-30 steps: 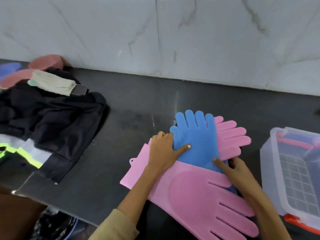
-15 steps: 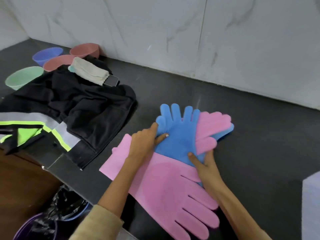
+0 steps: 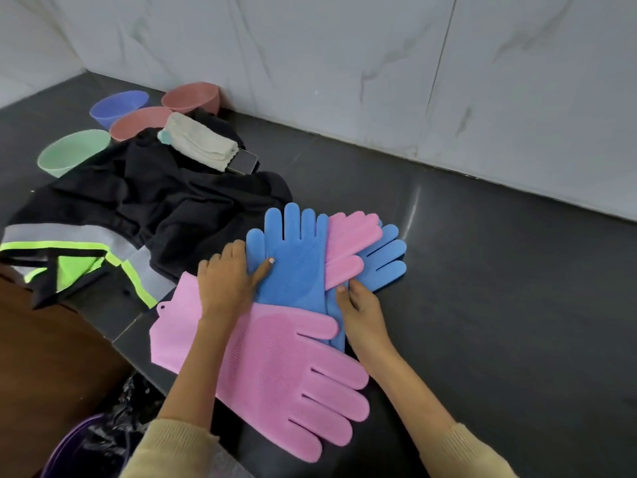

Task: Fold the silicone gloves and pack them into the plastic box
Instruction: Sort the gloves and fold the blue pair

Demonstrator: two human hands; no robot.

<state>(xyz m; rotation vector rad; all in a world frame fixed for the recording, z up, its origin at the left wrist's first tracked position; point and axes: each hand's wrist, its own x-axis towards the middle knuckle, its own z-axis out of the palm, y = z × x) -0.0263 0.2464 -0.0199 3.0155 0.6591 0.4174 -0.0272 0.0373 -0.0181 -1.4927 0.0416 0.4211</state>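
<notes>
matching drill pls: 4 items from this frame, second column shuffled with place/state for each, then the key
Column 1
1. left hand
2. right hand
3. green bowl
4. cream cloth

Column 2
A. folded, lying on the black jacket
B. flat on the upper blue glove, thumb out
C. fingertips at the folded pink glove
D. on the counter, nearest of the four bowls

Pairs: 1-B, 2-C, 3-D, 4-A
</notes>
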